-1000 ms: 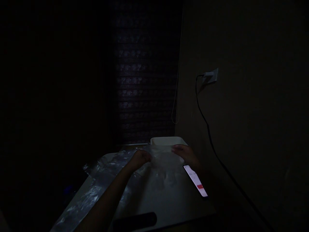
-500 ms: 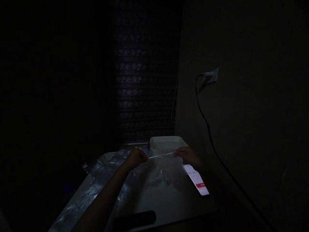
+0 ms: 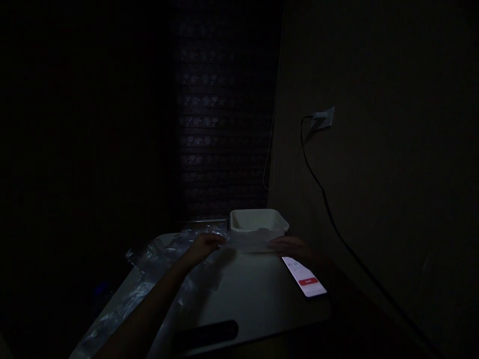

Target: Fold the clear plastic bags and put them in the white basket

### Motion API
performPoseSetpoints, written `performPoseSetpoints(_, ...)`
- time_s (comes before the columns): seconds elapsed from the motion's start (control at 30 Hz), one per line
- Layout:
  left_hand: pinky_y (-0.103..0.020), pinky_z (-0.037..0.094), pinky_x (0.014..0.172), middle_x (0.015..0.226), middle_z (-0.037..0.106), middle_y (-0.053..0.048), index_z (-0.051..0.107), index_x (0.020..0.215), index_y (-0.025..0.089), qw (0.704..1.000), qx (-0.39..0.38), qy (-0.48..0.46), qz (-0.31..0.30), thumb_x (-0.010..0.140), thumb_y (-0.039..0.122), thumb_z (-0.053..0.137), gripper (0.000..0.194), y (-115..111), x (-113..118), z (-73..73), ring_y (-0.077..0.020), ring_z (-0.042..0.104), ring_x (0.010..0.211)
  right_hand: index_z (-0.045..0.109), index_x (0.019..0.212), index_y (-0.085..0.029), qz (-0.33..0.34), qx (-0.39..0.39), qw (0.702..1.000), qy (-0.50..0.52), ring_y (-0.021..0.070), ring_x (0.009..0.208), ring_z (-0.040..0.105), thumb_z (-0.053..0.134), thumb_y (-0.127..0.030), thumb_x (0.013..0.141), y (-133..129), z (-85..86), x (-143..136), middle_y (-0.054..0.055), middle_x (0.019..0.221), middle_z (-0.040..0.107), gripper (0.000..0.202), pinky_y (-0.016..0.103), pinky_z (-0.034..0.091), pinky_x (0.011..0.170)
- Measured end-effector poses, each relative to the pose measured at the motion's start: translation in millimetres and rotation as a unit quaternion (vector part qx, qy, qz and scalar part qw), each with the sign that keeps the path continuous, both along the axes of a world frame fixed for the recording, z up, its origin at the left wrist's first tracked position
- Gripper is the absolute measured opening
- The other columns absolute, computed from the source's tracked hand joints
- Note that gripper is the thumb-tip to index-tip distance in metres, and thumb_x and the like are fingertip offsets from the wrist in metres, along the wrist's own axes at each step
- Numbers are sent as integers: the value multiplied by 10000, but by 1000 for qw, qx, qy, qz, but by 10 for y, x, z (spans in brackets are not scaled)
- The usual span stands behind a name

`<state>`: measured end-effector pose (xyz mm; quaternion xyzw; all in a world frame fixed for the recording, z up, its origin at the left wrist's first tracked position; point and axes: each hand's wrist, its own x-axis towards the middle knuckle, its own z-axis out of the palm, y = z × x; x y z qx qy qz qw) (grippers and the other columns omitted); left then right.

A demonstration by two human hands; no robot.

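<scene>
Both hands are raised over the small table, with a thin clear plastic bag (image 3: 249, 246) stretched between them, blurred by motion. My left hand (image 3: 204, 245) pinches its left end; my right hand (image 3: 289, 244) has its fingers closed at the right end. Just behind the plastic stands a white tub (image 3: 258, 219), open at the top. More crumpled clear plastic (image 3: 160, 262) is spread over the left side of the table, beneath my left forearm. The room is dark, so the fingertips show poorly.
A lit phone (image 3: 305, 279) lies at the right of the white table (image 3: 258, 299). A dark slot (image 3: 209, 333) marks its front edge. On the right wall a black cable (image 3: 325, 202) hangs from a plugged-in outlet (image 3: 324, 118). A patterned blind (image 3: 202, 124) covers the back.
The plastic between my hands has swung or dropped lower, so the tub's front shows. My right hand has come down slightly and my left has shifted a little left.
</scene>
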<state>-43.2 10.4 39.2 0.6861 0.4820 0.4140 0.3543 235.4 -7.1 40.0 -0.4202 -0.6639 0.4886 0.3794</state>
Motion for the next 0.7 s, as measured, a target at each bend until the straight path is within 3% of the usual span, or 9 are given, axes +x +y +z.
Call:
performPoseSetpoints(0.13,-238,410,652,686,640,-10,629,655,134,992,-62,81,-70,532,114,432,233,-69,-44,-284,-145,563,696,605,843,-181,47,2,997,-66,193,801,566,562,-284,564,193,-512,86,77,899,615,300,321,438,645)
performPoseSetpoints(0.23,-207,389,542,540,605,18,607,542,144,978,-86,145,-121,550,139,422,185,-148,-45,-430,-135,546,572,593,881,-182,118,39,987,-98,199,880,538,565,-326,573,259,-797,110,83,958,594,341,321,429,676)
performPoseSetpoints(0.3,-193,353,480,428,540,28,546,425,154,969,-57,207,-122,558,149,428,178,-171,-46,-483,-123,508,487,587,897,-187,144,50,980,-125,185,889,535,554,-321,596,253,-906,107,76,950,599,332,303,430,678)
performPoseSetpoints(0.4,-200,331,472,383,489,8,476,360,157,945,30,321,-59,575,159,445,217,-169,-23,-510,-117,474,439,567,937,-174,152,16,978,-145,153,781,579,400,-291,725,218,-993,100,74,880,623,294,273,448,599)
performPoseSetpoints(0.5,-224,363,525,559,575,-56,549,504,146,918,88,387,-5,670,185,379,241,-197,100,-555,-140,522,528,584,893,-170,82,73,975,-191,149,714,591,315,-255,760,196,-1041,116,71,822,635,312,279,458,579)
performPoseSetpoints(0.63,-247,385,732,886,588,-107,568,848,117,916,134,369,-85,756,217,292,307,-356,421,-765,-165,534,818,611,817,-228,-67,222,931,-282,198,829,557,372,-282,729,129,-1117,91,57,857,626,260,376,426,737)
performPoseSetpoints(0.7,-286,312,869,1132,457,-145,440,1085,77,910,156,373,-95,792,272,239,406,-464,576,-899,-193,411,1040,581,914,-232,-100,292,898,-313,206,881,538,332,-272,748,43,-1180,15,57,938,602,303,396,420,772)
